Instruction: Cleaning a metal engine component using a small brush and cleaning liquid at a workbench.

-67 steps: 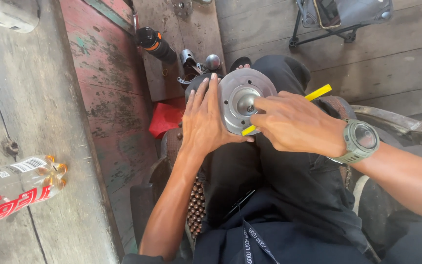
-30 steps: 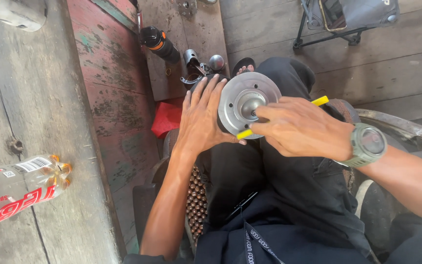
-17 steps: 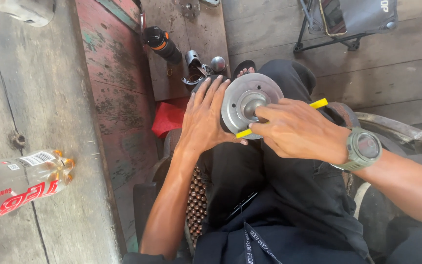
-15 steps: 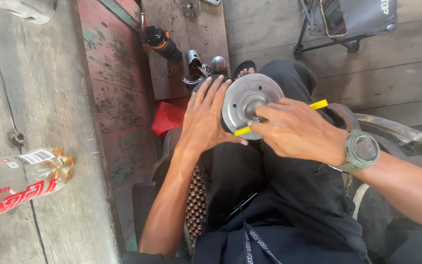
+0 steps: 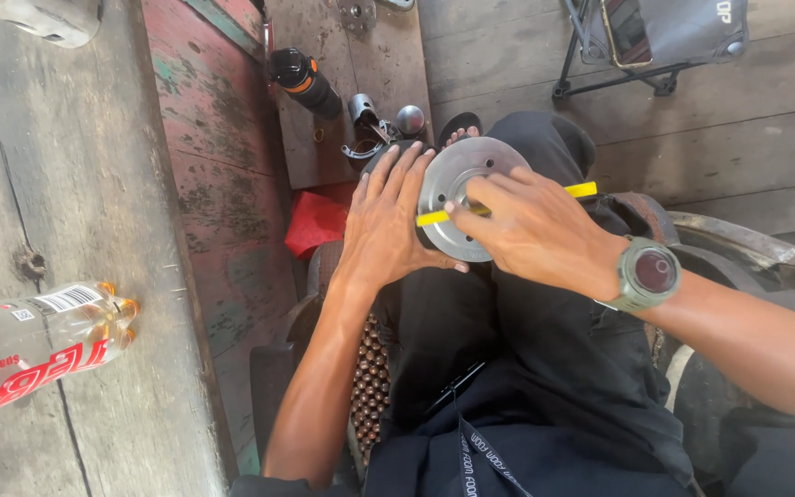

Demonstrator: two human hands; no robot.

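Resting on the person's black-trousered lap, a round grey metal hub disc [image 5: 460,184] faces upward. Left hand [image 5: 386,221] lies flat with fingers spread against its left edge, steadying it. Right hand [image 5: 537,230], wearing a wristwatch [image 5: 648,274], pinches a yellow-handled tool [image 5: 508,204] across the disc. A plastic bottle [image 5: 34,345] lies on planks at left.

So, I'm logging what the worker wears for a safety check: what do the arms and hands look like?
Both forearms are bare to the frame edge, with no sleeves visible. The left hand wears no glove, ring or band. The right hand is also gloveless; on its wrist sits a chunky olive-green watch with a round dark face.
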